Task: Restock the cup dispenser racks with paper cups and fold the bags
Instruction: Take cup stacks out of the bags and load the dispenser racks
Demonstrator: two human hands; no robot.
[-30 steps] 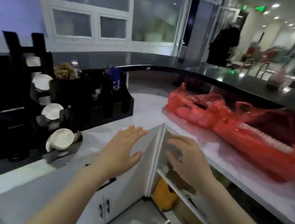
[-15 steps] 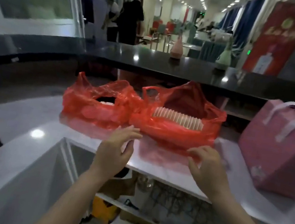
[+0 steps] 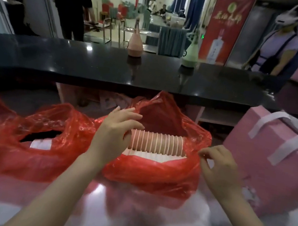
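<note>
1. The shiny grey counter [image 3: 130,215] is in front of me now. A second ago I was looking at the cupboard door and the black cup racks, which are out of view now.
2. Two thin red plastic bags lie on it. The left red bag [image 3: 15,142] is touching the right red bag [image 3: 154,175], whose mouth is open.
3. A pink paper gift bag with white handles [image 3: 271,164] stands just beside the right one.
4. A long row of stacked paper cups [image 3: 159,143] lies on its side inside the right bag.
5. My left hand [image 3: 112,136] has come down from the bag's front edge. Its fingers [image 3: 133,124] now curl over the end of the row, touching it, but I cannot tell if they grip it.
6. My right hand [image 3: 217,166] is near the bag's right edge, fingers loosely curled, holding nothing.
7. I think pulling the cups out comes next. The bags are not folded yet.
</note>
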